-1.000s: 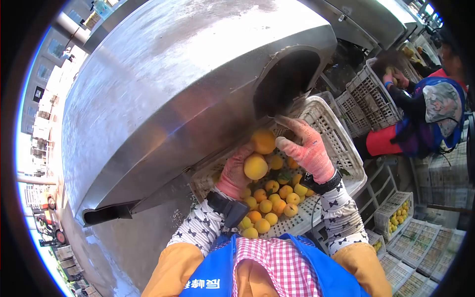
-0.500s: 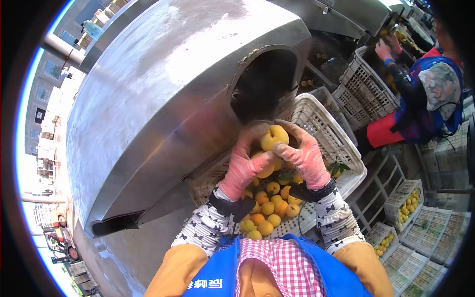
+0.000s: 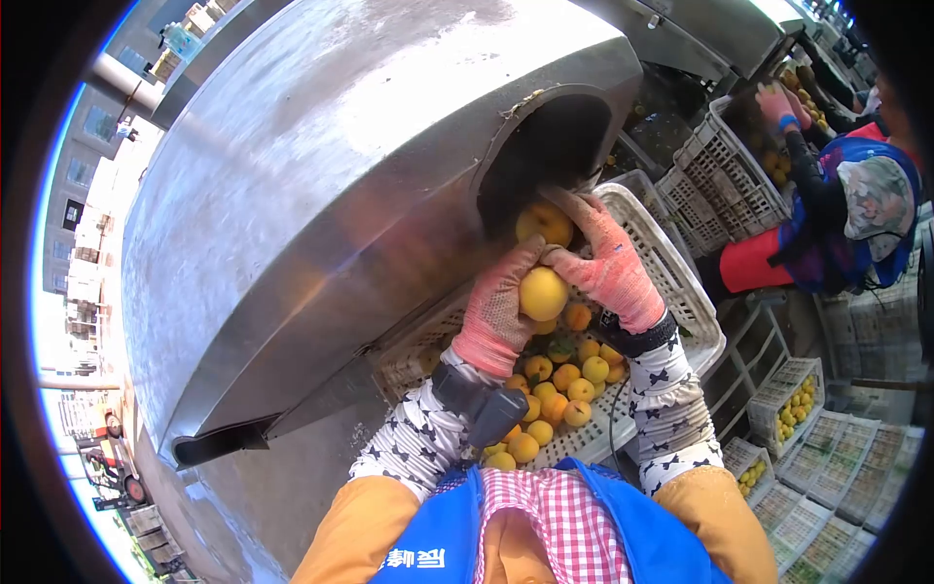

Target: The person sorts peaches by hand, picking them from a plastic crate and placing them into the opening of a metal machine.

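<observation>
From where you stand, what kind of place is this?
Probably a fruit-sorting or packing yard. I see yellow-orange fruit, maybe peaches or apricots, in a white plastic crate, a big metal machine beside it, and a co-worker near more crates.

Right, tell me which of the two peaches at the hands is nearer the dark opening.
The deeper orange peach in the right hand, right by the dark opening; the paler yellow peach, against the left hand, is farther from it.

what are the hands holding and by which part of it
The left hand holds a yellow fruit by its left side; the right hand holds a darker fruit by its right side. Their undersides are hidden.
</observation>
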Motion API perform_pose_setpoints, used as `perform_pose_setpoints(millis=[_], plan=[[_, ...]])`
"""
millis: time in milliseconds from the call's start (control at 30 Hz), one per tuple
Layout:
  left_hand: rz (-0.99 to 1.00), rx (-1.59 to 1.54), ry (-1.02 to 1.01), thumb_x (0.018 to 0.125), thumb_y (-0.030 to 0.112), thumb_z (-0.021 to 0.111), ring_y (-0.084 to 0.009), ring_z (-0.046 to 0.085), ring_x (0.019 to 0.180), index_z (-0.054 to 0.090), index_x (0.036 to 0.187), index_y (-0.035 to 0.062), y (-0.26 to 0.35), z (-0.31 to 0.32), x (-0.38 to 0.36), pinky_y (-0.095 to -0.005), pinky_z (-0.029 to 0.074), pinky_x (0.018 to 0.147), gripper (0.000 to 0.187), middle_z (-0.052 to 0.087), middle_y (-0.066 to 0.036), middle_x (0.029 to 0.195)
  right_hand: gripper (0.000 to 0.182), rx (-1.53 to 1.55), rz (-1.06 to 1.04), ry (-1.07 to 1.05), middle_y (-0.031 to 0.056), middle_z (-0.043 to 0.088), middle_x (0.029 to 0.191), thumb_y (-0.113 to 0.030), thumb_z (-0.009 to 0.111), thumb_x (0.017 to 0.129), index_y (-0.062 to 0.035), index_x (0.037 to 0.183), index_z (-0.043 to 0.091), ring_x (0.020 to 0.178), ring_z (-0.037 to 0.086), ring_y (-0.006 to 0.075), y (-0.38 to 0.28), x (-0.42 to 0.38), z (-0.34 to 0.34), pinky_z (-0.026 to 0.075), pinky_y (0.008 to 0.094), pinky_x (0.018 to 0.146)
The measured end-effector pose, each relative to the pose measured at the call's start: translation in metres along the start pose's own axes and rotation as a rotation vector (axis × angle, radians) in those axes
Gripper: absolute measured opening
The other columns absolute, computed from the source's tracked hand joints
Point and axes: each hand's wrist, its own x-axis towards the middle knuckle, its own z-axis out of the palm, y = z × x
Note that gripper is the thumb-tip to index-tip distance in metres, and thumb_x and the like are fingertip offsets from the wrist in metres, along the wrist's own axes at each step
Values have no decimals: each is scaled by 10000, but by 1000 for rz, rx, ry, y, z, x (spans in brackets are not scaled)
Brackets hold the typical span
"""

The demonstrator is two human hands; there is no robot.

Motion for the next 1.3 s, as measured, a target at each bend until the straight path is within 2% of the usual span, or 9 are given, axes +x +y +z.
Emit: perform_pose_setpoints(millis=[67,133,367,500,600,800,867,967,1300], plan=[[-54,-54,37,955,222,662,-214,676,1010,550,1323,34,9,5,-2,-328,542,917,428,680,-76,1134,647,6,30,-39,194,564,1252,-174,768,774,-66,1372,547,1162,581,342,3,4,-4,480,392,989],[370,909,79,856,191,760,-246,669,1060,545,1338,44,34,11,-9,-342,534,945,547,676,-112,1173,649,-87,-17,-45,206,586,1224,-200,776,776,-51,1365,545,1128,594,365,12,17,-3,491,395,966],[211,666,-18,724,-27,721,-269,621,1174,516,1364,49,-6,-21,-15,-363,485,999,677,630,-143,1269,451,-307,-97,70,228,612,1108,-205,702,833,-50,1240,584,1018,600,417,47,33,34,509,463,872],[334,935,37,739,-8,730,-253,646,1115,551,1322,59,-28,-39,-8,-373,509,958,614,654,-126,1213,507,-613,-300,325,224,609,1101,-240,730,805,-31,1243,584,981,606,398,59,64,73,517,442,844],[44,410,77,838,-9,687,-222,615,1132,547,1302,22,-37,-47,-2,-344,485,1022,485,615,-128,1268,592,16,14,181,217,607,1096,-276,756,783,-13,1283,578,990,611,385,1,28,25,518,424,862],[263,591,-74,901,30,618,-223,582,1174,522,1324,2,3,-15,-19,-370,454,1067,434,592,-135,1293,642,-96,110,-152,203,601,1233,-122,777,732,-57,1337,574,1124,618,344,0,-41,11,508,373,953],[-213,-429,-53,909,50,590,-214,547,1217,482,1371,-5,9,-6,-18,-361,412,1101,478,569,-139,1312,659,-86,-111,-47,188,599,1237,-92,779,714,-66,1340,575,1117,620,349,2,-42,8,510,384,960],[-45,-126,-117,902,41,580,-221,534,1229,451,1402,-9,42,3,-29,-356,404,1102,519,556,-131,1318,635,-8,-63,-13,181,590,1240,-86,776,724,-37,1325,577,1118,616,347,-14,-49,1,522,385,945],[45,-294,90,905,58,581,-197,515,1208,439,1415,1,45,33,-31,-331,397,1074,532,511,-109,1344,632,-190,-4,182,206,583,1216,-137,788,732,-24,1315,570,1083,609,381,-25,-34,23,526,414,916]])
